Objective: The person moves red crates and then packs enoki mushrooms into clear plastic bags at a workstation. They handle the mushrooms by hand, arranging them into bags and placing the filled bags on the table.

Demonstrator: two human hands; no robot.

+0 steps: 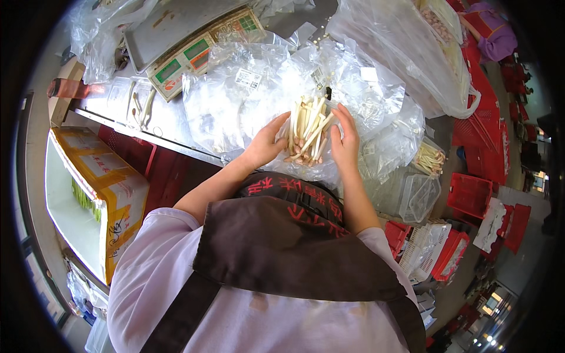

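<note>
A bundle of thin pale stalks (309, 132) with brownish ends lies before me, over clear plastic bags (247, 110) that bear printed labels. My left hand (267, 141) cups the bundle's left side, fingers and thumb against it. On the other side, my right hand (346, 139) rests with bent fingers along the right edge, thumb and fingertips at the stalks. Whether a clear tray lies under the bundle is hard to tell. More such stalks fill a clear plastic tray (428, 158) to the right. A digital scale (194, 57) with a metal pan stands at upper left.
An open clear container (419, 198) sits at right. Loose stalks (142, 106) lie at the table's left end. Below that edge stands a taped foam box (119, 194) holding greens. Red crates (470, 194) and a person in purple (499, 39) are farther right.
</note>
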